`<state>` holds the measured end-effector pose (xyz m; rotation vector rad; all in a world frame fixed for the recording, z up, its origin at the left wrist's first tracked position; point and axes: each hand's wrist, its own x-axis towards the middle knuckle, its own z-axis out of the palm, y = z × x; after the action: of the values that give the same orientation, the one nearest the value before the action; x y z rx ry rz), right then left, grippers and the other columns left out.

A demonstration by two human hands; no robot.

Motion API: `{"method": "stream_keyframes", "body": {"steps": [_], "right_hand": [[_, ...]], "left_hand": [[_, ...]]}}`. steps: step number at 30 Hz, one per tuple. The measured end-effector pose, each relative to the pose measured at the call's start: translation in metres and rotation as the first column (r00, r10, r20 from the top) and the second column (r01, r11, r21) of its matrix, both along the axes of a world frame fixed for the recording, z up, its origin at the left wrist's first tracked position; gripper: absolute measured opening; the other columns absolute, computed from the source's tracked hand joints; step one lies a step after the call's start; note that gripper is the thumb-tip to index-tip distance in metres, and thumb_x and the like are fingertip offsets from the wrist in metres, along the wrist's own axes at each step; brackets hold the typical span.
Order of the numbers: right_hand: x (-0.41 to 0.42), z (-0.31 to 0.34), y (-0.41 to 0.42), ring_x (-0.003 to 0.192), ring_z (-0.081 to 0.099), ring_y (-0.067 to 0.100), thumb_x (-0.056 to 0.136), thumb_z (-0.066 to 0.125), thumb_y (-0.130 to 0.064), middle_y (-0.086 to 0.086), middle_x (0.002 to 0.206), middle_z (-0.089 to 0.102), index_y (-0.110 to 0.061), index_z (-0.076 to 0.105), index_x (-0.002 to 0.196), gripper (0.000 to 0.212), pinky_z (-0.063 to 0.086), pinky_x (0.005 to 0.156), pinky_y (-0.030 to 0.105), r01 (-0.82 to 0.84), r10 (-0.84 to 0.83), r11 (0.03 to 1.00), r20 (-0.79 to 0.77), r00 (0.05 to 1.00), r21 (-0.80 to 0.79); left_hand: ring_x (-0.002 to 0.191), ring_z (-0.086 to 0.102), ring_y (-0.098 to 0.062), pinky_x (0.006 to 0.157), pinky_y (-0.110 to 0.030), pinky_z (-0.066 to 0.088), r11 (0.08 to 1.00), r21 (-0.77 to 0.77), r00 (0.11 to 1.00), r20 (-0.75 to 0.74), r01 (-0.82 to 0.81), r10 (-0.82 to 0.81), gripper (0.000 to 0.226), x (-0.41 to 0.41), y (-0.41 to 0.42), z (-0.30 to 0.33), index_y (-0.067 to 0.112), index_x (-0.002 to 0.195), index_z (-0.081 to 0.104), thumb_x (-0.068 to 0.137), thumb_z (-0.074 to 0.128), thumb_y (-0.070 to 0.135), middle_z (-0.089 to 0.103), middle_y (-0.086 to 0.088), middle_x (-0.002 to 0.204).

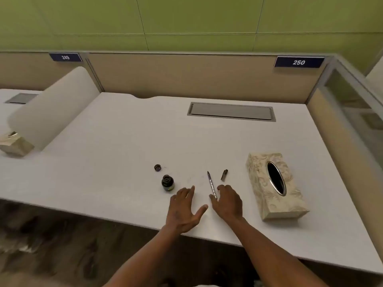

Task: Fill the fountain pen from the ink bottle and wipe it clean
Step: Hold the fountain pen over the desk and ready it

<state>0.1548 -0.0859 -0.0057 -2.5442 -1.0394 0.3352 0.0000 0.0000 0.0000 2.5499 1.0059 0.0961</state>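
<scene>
A small dark ink bottle (167, 182) stands uncapped on the white desk (116, 146), with its round cap (157, 167) lying just behind it. The fountain pen (211, 183) lies on the desk with its nib pointing away from me. A short dark pen part (224, 175) lies to its right. My left hand (184, 208) hovers flat with fingers spread, just right of the bottle and touching nothing. My right hand (228, 201) sits at the pen's near end with relaxed fingers, and its thumb is beside the pen tip nearest me.
A patterned tissue box (275, 185) with an oval opening lies to the right of the pen. A grey cable hatch (231, 111) is set into the desk at the back. Beige partitions bound the desk, and another tissue box (14, 145) sits at the far left.
</scene>
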Motion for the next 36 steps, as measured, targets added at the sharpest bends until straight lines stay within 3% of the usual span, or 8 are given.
{"method": "stream_keyframes", "body": {"steps": [4, 8, 12, 16, 23, 28, 31, 36], "right_hand": [[0.004, 0.003, 0.003, 0.091, 0.067, 0.02, 0.094, 0.061, -0.034, 0.001, 0.106, 0.066, -0.017, 0.068, 0.105, 0.021, 0.054, 0.075, 0.03, 0.046, -0.046, 0.999, -0.016, 0.999, 0.022], [-0.001, 0.001, 0.001, 0.084, 0.065, 0.019, 0.091, 0.061, -0.026, -0.003, 0.095, 0.067, -0.019, 0.066, 0.094, 0.009, 0.053, 0.071, 0.031, 0.162, -0.148, 0.982, -0.138, 0.979, 0.099], [-0.013, 0.001, -0.011, 0.081, 0.068, 0.012, 0.09, 0.07, -0.026, -0.009, 0.085, 0.07, -0.023, 0.067, 0.092, 0.004, 0.054, 0.071, 0.026, 0.252, -0.152, 0.939, -0.372, 0.916, 0.235], [-0.018, 0.001, -0.024, 0.074, 0.068, 0.004, 0.087, 0.076, -0.024, -0.012, 0.08, 0.07, -0.024, 0.069, 0.089, 0.007, 0.055, 0.069, 0.018, 0.182, -0.01, 0.937, -0.499, 0.867, 0.298], [-0.013, 0.01, -0.034, 0.07, 0.07, 0.009, 0.087, 0.077, -0.026, -0.004, 0.078, 0.074, -0.027, 0.073, 0.095, 0.009, 0.053, 0.064, 0.017, 0.107, 0.126, 0.944, -0.641, 0.757, 0.313], [-0.005, 0.014, -0.033, 0.067, 0.067, 0.008, 0.102, 0.056, -0.036, -0.001, 0.079, 0.076, -0.024, 0.08, 0.092, 0.028, 0.051, 0.063, 0.024, 0.045, 0.15, 0.973, -0.771, 0.619, 0.226], [-0.004, 0.017, -0.031, 0.073, 0.075, 0.014, 0.102, 0.055, -0.033, -0.002, 0.081, 0.079, -0.019, 0.079, 0.089, 0.03, 0.052, 0.064, 0.023, 0.045, 0.151, 0.974, -0.782, 0.605, 0.222], [-0.005, 0.018, -0.025, 0.068, 0.074, 0.008, 0.098, 0.062, -0.028, -0.003, 0.075, 0.078, -0.016, 0.08, 0.086, 0.024, 0.049, 0.065, 0.013, 0.081, 0.125, 0.965, -0.707, 0.696, 0.251]], "left_hand": [[0.127, 0.052, -0.009, 0.107, -0.026, 0.037, 0.961, -0.196, 0.963, 0.147, -0.195, 0.226, 0.063, 0.01, -0.009, 0.001, 0.024, 0.133, 0.062, 0.088, 0.054, 0.066, 0.062, 0.01, 0.132], [0.089, 0.072, -0.003, 0.086, -0.023, 0.055, 0.718, -0.622, 0.772, 0.274, -0.312, 0.573, 0.018, 0.022, -0.012, 0.012, 0.021, 0.103, 0.078, 0.092, 0.067, 0.029, 0.078, 0.012, 0.093], [0.089, 0.074, -0.008, 0.082, -0.029, 0.056, 0.446, -0.851, 0.628, 0.191, -0.277, 0.754, 0.019, 0.027, -0.008, 0.013, 0.02, 0.115, 0.069, 0.097, 0.063, 0.022, 0.077, 0.007, 0.101], [0.102, 0.072, -0.015, 0.079, -0.03, 0.052, 0.289, -0.944, 0.571, 0.151, -0.157, 0.807, 0.022, 0.028, -0.003, 0.018, 0.017, 0.12, 0.066, 0.099, 0.06, 0.021, 0.076, 0.003, 0.113], [0.102, 0.067, -0.018, 0.085, -0.034, 0.049, 0.257, -0.964, 0.557, 0.177, -0.069, 0.812, 0.022, 0.022, -0.001, 0.021, 0.017, 0.118, 0.071, 0.099, 0.059, 0.02, 0.077, 0.001, 0.107], [0.107, 0.066, -0.017, 0.087, -0.035, 0.048, 0.194, -0.979, 0.522, 0.136, -0.058, 0.842, 0.019, 0.023, -0.007, 0.02, 0.012, 0.111, 0.072, 0.097, 0.062, 0.019, 0.077, -0.001, 0.108], [0.107, 0.067, -0.017, 0.083, -0.035, 0.048, 0.19, -0.979, 0.491, 0.129, -0.077, 0.862, 0.016, 0.024, -0.009, 0.018, 0.012, 0.107, 0.073, 0.096, 0.063, 0.018, 0.078, -0.002, 0.106], [0.108, 0.067, -0.017, 0.085, -0.035, 0.046, 0.152, -0.983, 0.42, 0.095, -0.106, 0.903, 0.014, 0.026, -0.009, 0.015, 0.012, 0.106, 0.073, 0.095, 0.065, 0.017, 0.078, -0.002, 0.104]]}}
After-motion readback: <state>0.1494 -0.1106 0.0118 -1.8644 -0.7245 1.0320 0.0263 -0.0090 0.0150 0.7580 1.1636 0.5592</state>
